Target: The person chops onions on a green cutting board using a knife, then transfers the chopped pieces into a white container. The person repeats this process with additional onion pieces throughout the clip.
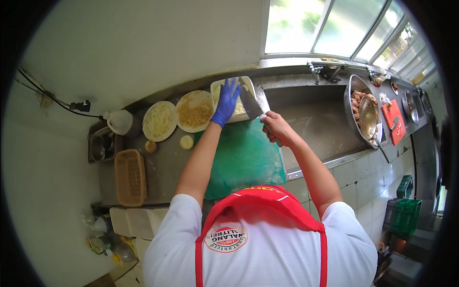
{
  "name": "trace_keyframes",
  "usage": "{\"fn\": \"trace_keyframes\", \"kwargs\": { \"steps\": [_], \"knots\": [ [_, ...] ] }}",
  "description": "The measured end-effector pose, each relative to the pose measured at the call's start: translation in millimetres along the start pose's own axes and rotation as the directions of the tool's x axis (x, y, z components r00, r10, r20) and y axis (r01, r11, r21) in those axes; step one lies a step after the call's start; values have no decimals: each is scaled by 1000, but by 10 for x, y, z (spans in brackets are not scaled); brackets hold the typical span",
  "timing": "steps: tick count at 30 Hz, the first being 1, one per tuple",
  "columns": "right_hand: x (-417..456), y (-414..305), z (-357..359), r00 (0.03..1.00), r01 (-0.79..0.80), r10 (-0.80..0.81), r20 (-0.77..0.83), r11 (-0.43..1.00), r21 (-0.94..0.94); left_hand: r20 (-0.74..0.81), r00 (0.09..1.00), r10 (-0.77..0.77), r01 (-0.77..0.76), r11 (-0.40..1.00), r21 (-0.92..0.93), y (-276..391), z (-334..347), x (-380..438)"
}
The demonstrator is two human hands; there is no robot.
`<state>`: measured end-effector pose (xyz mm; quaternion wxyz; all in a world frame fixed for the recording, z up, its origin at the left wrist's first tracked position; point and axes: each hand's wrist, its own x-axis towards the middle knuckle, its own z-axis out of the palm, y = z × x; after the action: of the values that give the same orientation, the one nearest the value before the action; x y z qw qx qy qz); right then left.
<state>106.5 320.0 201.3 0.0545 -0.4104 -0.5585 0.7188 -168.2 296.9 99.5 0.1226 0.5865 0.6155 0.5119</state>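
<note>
My left hand (pixel 226 102), in a blue glove, is spread over a white rectangular tub (pixel 216 86) of pale chopped food. Whether its fingertips touch the blade or the food is hard to tell. My bare right hand (pixel 277 128) grips the handle of a cleaver (pixel 250 103), whose broad blade reaches over the tub's right part. Just below the tub lies a green cutting board (pixel 244 154), with a few pale scraps near its top edge. A peeled onion (pixel 186 142) sits by the board's left edge, and an unpeeled onion (pixel 151 146) is farther left.
Left of the tub stand a plate of minced food (pixel 194 111) and a plate of pale slices (pixel 159 121). A wicker-look basket (pixel 131 177) is at the left. The sink basin (pixel 315 125) adjoins the board; a large wok (pixel 353 88) with meat and a strainer (pixel 368 116) overhangs its right end.
</note>
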Motion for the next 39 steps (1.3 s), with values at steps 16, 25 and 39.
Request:
{"fn": "trace_keyframes", "kwargs": {
  "steps": [16,25,39],
  "knots": [
    [-126,960,-205,893,341,-426,-148,853,-395,-218,973,81,66,804,591,-202,-61,154],
    [-1376,1917,-517,835,272,-388,-390,908,-319,-426,871,245,226,571,789,-705,-347,-1140],
    [-2360,2603,-613,789,105,-152,-595,988,-113,244,951,189,-282,851,442,-38,1167,-2462]
  ]
}}
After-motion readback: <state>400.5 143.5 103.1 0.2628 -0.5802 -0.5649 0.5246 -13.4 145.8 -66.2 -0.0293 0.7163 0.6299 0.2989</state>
